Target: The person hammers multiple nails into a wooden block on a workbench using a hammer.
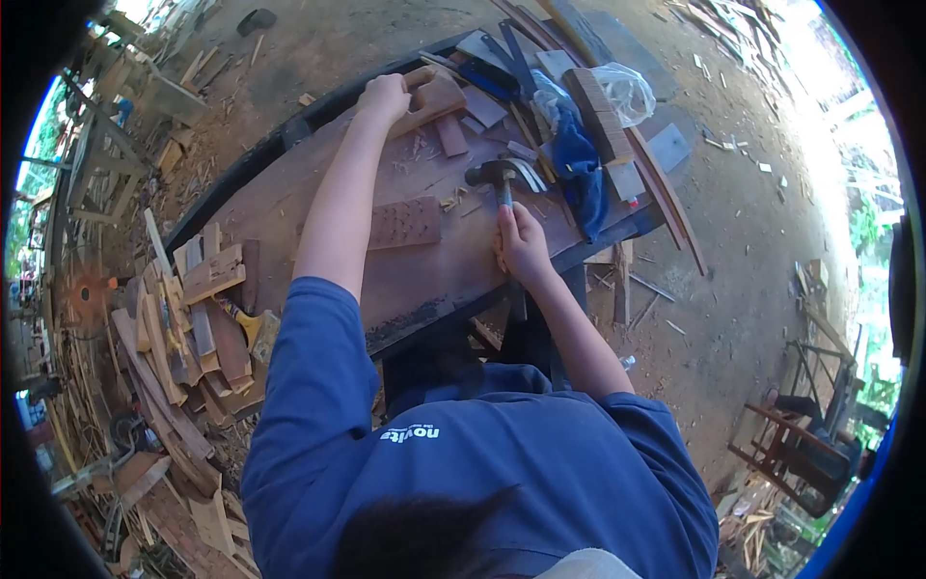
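Observation:
My right hand [524, 241] is wrapped round the handle of a claw hammer [504, 183]. The hammer's head and curved claw are above the worktable [289, 207]. At the far edge, my left hand [386, 98] is closed at the end of a thick, shaped wooden block [437, 99] with a cut-out; its fingertips are hidden. A reddish wooden piece [450, 135] lies just below that block. Between my arms rests a flat board [405, 223] with rows of small dark marks. Wood chips lie near the hammer head.
A blue cloth [579, 174], a clear plastic bag [625, 94], a ridged wooden block [596, 114] and long strips [666, 188] crowd the table's right side. Offcuts [212, 275] are heaped at left, with a yellow-handled tool [248, 323]. A wooden chair [796, 449] stands at right.

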`<state>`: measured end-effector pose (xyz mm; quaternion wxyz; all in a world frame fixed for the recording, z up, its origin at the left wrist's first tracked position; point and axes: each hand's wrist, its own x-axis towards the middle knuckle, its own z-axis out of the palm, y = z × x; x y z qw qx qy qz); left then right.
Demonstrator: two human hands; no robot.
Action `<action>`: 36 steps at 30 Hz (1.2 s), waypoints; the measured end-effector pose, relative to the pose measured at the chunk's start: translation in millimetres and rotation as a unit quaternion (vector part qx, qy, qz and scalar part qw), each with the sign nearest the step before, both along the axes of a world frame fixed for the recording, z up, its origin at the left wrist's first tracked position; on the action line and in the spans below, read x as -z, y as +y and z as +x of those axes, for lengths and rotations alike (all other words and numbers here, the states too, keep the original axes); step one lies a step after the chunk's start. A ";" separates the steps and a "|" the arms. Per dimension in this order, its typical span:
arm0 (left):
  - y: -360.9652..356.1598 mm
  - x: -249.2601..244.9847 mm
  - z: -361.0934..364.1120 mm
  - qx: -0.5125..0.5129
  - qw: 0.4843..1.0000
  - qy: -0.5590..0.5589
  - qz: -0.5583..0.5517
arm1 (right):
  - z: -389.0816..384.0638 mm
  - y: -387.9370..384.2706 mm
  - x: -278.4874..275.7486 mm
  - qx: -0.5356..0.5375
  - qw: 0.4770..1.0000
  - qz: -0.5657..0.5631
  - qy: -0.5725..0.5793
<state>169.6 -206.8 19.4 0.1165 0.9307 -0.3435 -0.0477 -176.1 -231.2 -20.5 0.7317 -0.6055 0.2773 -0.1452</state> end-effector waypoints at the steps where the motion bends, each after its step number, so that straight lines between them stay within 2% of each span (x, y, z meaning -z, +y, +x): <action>1: 1.7 2.0 2.9 0.019 0.999 0.016 -0.036 | 0.3 0.8 -0.2 0.006 1.000 -0.017 0.003; 6: 9.4 -2.5 6.1 0.037 0.985 0.078 -0.146 | -0.2 -1.6 1.6 0.004 1.000 0.001 0.005; 13: 9.2 7.3 22.2 0.057 0.970 0.081 -0.222 | -0.2 -3.4 4.8 -0.002 1.000 0.002 0.018; 15: 7.0 9.0 22.8 0.008 0.921 0.251 -0.298 | 0.2 -3.4 5.7 -0.004 1.000 -0.007 0.018; 18: 7.9 6.8 20.5 0.000 0.903 0.295 -0.313 | -0.8 -4.3 3.7 -0.009 1.000 -0.011 0.020; 22: 7.9 3.2 16.8 0.006 0.906 0.289 -0.309 | 0.0 -4.5 0.9 -0.017 0.999 -0.004 0.027; 27: 4.7 -1.4 11.8 -0.048 0.875 0.344 -0.338 | -0.2 -4.1 -4.6 -0.017 0.999 -0.013 0.036; 36: 2.8 1.2 11.8 -0.056 0.895 0.333 -0.292 | -0.1 -4.6 -3.3 -0.023 0.999 -0.013 0.033</action>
